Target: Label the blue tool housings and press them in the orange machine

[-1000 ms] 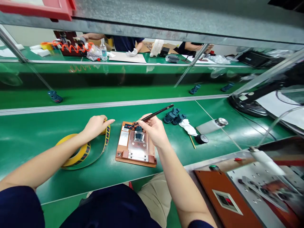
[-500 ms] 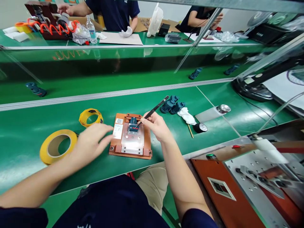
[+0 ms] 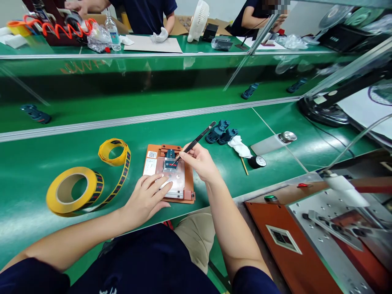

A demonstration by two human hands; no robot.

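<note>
Black tweezers [image 3: 200,137] are pinched in my right hand [image 3: 199,162], their tip at a dark label with red lettering [image 3: 170,164]. The label lies over a dark blue part [image 3: 170,154] seated in an orange-brown fixture [image 3: 189,179] with a clear plate [image 3: 177,185]. My left hand [image 3: 146,198] rests with fingers spread on the left lower side of the fixture and plate, holding nothing. Left of it are a large yellow tape roll [image 3: 63,190] and a smaller yellow roll [image 3: 105,152], joined by a strip of dark labels [image 3: 118,185].
Dark blue housings [image 3: 217,132], a white cloth [image 3: 239,147], a round black-rimmed item [image 3: 257,162] and a bottle [image 3: 269,143] lie right of the fixture. Behind is a green channel with more housings [image 3: 35,113]. A metal machine [image 3: 330,220] stands at right. Two people work opposite.
My left hand has moved right from above the tape rolls onto the fixture, uncovering the label strip. My right hand stays at the label with the tweezers. The view has shifted slightly.
</note>
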